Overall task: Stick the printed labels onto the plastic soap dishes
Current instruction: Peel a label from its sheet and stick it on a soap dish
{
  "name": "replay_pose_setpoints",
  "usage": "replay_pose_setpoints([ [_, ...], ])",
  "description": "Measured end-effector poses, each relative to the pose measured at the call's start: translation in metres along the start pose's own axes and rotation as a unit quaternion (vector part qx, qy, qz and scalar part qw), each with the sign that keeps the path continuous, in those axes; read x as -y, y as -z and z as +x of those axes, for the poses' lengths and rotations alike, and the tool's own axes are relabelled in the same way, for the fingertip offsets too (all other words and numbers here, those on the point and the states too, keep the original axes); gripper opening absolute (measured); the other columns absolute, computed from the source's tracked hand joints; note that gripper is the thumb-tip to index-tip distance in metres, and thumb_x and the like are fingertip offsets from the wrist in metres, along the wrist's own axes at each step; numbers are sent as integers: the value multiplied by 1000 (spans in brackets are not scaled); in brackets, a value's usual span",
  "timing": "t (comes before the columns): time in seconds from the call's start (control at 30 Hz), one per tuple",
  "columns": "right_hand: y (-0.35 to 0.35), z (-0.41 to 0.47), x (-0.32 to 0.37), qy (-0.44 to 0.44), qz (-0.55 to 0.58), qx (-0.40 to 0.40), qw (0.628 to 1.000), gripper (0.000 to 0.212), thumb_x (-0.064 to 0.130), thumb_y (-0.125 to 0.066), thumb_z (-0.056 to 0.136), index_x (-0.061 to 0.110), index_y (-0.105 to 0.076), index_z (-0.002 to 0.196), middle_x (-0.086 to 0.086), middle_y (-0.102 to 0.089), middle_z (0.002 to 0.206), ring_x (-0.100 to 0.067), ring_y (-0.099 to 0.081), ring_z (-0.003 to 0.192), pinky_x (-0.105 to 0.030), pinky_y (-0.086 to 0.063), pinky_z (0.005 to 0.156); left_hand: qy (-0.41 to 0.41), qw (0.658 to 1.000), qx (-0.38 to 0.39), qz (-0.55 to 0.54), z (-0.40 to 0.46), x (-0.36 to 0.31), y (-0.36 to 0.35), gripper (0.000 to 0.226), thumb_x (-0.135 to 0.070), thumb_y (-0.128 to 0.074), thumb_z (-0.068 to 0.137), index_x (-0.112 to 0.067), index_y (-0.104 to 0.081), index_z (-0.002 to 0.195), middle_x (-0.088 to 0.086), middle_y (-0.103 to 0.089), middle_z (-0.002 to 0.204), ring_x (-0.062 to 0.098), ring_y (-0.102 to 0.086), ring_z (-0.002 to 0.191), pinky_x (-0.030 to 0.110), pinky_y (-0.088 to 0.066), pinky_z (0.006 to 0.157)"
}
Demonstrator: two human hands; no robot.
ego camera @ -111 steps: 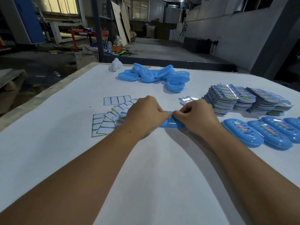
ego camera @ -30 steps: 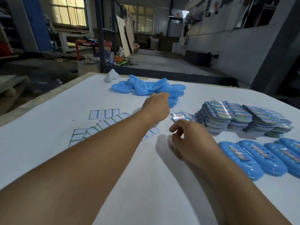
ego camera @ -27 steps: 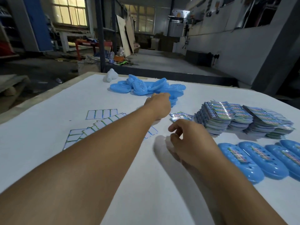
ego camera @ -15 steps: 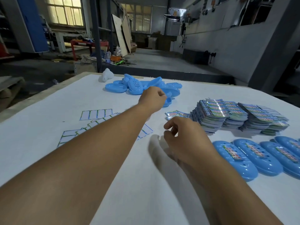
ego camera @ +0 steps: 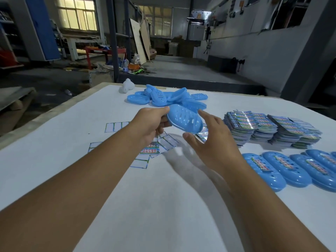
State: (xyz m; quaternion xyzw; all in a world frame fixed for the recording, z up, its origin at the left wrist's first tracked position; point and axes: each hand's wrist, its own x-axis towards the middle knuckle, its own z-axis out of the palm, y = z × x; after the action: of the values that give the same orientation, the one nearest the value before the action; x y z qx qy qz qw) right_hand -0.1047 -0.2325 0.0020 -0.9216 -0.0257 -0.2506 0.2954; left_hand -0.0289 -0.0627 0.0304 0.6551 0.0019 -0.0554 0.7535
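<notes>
My left hand (ego camera: pixel 149 124) grips one end of a blue slotted plastic soap dish (ego camera: pixel 184 120), held tilted above the table. My right hand (ego camera: pixel 211 142) is spread open just under and beside the dish's other end, fingers straight, not clearly touching it. A pile of unlabelled blue dishes (ego camera: pixel 163 98) lies at the table's far side. Labelled dishes (ego camera: pixel 283 168) lie in a row at the right. Stacks of printed labels (ego camera: pixel 269 128) stand behind that row. One printed label (ego camera: pixel 151 149) lies on the table under my left wrist.
Empty white backing sheets (ego camera: pixel 140 162) are scattered left of centre on the white table (ego camera: pixel 163 206). A small white object (ego camera: pixel 127 85) sits at the far edge. The table's left edge (ego camera: pixel 45 115) drops to the workshop floor.
My left hand reached to the far pile, took a blue dish and drew it back toward me. My right hand opened and rose toward the dish.
</notes>
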Motion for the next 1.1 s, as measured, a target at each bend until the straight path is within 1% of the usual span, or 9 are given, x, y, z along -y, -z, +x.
replay_pose_setpoints([
  [0.17,0,-4,1,48,68,42,996,57,49,-72,87,40,-53,140,14,-59,133,-7,-54,117,-32,-46,102,69,995,21,-68,-33,8,23,13,-23,-60,98,-13,-69,97,-3,-71,64,7,-70,59,16,-39,39],
  [0.3,-2,-5,-2,48,50,82,994,51,58,-68,85,41,-56,131,20,-63,121,-3,-56,109,-29,-47,90,19,996,-23,82,-41,10,36,22,-28,-59,97,-12,-71,89,-5,-71,62,8,-69,59,18,-45,47],
  [0.33,-3,-5,-4,42,47,90,994,50,57,-69,86,41,-57,131,20,-63,120,-5,-56,108,-29,-46,90,-24,980,-56,190,-39,11,40,25,-33,-59,96,-15,-73,87,-5,-74,70,11,-70,65,21,-47,53],
  [0.4,-2,-5,-9,32,32,101,994,48,54,-70,86,39,-58,130,17,-63,121,-9,-57,111,-30,-46,93,-120,881,-137,436,-34,16,49,25,-42,-59,94,-21,-72,88,-6,-73,87,16,-67,80,26,-47,63],
  [0.47,-1,-5,-13,26,11,113,993,48,52,-71,86,37,-58,131,13,-62,128,-13,-57,117,-33,-45,99,-134,803,-158,559,-34,18,55,30,-51,-63,88,-26,-68,103,-5,-67,104,18,-61,92,29,-46,72],
  [0.63,-3,-6,-16,15,-24,139,990,52,53,-71,84,38,-56,132,15,-62,124,-12,-58,110,-27,-43,90,-81,812,-78,573,-36,29,60,70,-69,-76,65,-30,-57,121,-6,-61,119,16,-58,105,32,-49,79],
  [0.8,-6,-6,-15,12,-40,148,988,55,55,-72,82,39,-56,132,18,-61,121,-7,-53,101,-24,-39,84,-36,858,-59,509,-32,19,61,71,-49,-89,65,-31,-53,124,-3,-60,124,15,-59,102,29,-48,78],
  [0.93,-8,-5,-15,13,-46,148,988,55,56,-72,82,40,-56,132,19,-59,116,-7,-53,98,-24,-38,82,-25,900,-58,431,-31,19,63,67,-33,-93,65,-32,-50,117,-2,-59,121,4,-57,84,15,-41,50],
  [1.1,-8,-5,-15,13,-48,151,987,55,58,-71,81,41,-55,131,19,-58,112,-8,-53,95,-25,-39,81,-33,894,-39,446,-28,18,64,69,-32,-90,70,-35,-50,126,-8,-55,119,-1,-55,81,16,-37,51],
])
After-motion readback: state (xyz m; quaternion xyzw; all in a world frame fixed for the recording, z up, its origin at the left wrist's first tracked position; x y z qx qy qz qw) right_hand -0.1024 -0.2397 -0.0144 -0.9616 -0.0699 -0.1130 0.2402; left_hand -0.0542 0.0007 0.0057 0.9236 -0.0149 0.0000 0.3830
